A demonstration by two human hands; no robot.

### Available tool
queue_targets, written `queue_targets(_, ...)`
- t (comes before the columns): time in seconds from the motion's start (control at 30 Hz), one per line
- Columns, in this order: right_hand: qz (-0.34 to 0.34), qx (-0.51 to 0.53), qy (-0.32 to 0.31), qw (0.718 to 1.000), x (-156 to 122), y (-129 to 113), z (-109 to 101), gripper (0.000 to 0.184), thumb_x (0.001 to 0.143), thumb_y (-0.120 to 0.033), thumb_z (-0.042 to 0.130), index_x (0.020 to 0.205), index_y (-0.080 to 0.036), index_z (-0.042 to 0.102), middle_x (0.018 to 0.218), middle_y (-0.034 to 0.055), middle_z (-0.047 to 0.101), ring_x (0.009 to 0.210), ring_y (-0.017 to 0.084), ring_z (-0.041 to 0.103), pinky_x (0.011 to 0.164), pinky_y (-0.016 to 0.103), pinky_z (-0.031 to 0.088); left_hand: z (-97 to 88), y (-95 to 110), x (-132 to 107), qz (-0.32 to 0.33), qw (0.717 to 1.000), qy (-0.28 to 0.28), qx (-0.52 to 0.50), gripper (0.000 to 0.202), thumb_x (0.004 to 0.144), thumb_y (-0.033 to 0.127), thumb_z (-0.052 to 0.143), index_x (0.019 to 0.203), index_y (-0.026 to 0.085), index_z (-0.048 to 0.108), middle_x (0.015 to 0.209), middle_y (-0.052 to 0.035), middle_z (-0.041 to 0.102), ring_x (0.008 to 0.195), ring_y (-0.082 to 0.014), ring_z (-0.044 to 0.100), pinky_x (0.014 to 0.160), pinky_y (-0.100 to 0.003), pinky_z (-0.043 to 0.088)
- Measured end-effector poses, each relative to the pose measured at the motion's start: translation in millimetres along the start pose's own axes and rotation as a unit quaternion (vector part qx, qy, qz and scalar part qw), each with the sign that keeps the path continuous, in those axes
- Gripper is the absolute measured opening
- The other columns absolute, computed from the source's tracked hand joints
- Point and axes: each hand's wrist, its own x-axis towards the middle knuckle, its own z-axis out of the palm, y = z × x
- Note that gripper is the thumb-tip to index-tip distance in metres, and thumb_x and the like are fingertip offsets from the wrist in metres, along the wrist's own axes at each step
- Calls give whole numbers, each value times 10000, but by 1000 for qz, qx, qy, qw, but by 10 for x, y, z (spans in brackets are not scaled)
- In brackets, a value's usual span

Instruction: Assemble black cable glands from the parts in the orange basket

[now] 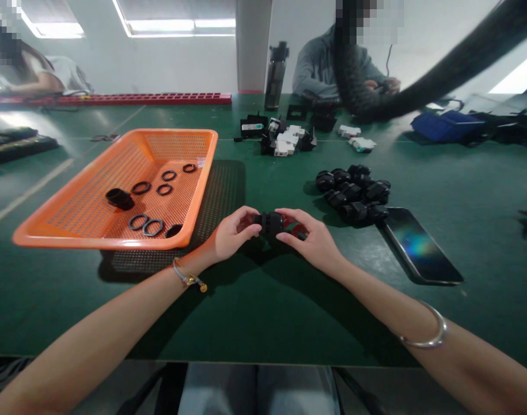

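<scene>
Between my two hands, a little above the green table, is a black plastic cable gland (270,223) lying sideways. The fingers of my left hand (234,233) close on its left end, and my right hand (309,235) pinches its rounded right end. To the left stands an orange perforated basket (116,242) with several black lock rings, among them one ring (141,188), and a black threaded fitting (120,199). Right of my hands lies a heap of similar black cable glands (353,193).
A smartphone (421,248) lies against the heap. Farther back are white and black parts (288,138), a dark bottle (276,75) and a blue container (447,127). A thick black hose (431,75) hangs at upper right. Two other people sit across the table.
</scene>
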Motion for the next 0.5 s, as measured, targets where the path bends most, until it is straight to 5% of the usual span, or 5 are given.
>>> queue_targets(0.5, 96, 61, 17, 993, -4, 34, 36, 368, 712, -383, 659, 1021, -198, 581, 797, 26, 705, 646, 161, 634, 554, 270, 466, -7, 45, -21, 8, 997, 0, 75, 301, 766, 392, 584, 948, 168, 498, 735, 21, 542, 652, -111, 525, 601, -228, 406)
